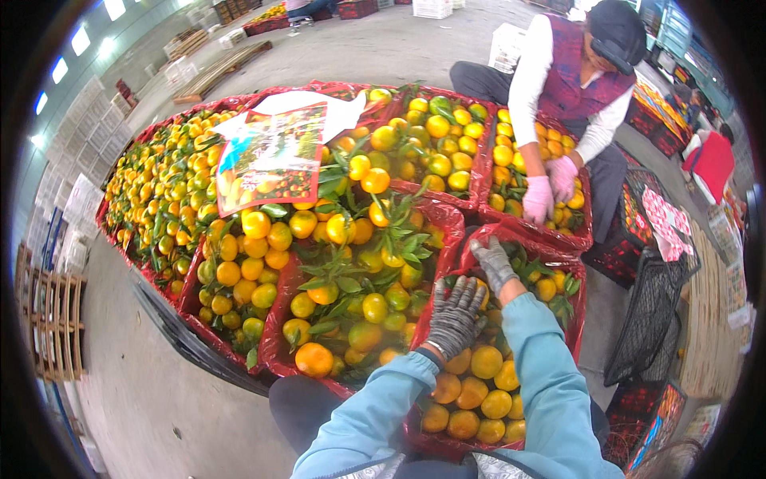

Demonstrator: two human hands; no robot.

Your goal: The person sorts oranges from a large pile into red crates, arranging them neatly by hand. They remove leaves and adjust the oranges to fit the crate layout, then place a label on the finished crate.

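Observation:
My left hand (458, 316), in a grey striped knit glove, lies with fingers extended over the left side of the crate of mandarins before me. Partly under and beside its fingers are mandarins (486, 361). My right hand (495, 264), in a grey glove, reaches to the far end of this crate against its red plastic liner (508, 232); whether it pinches the film is unclear. Orange mandarins in rows fill the near part, and leafy ones (546, 289) lie at the far right. Both hands hide part of the fruit.
Left stands another lined crate (278, 323) of leafy mandarins. Beyond it, a printed bag sheet (272, 158) lies on a large fruit heap (173, 191). A co-worker's pink-gloved hands (538, 197) are in a crate opposite. Black mesh crates (643, 311) stand right; wooden pallets (57, 311) stand left.

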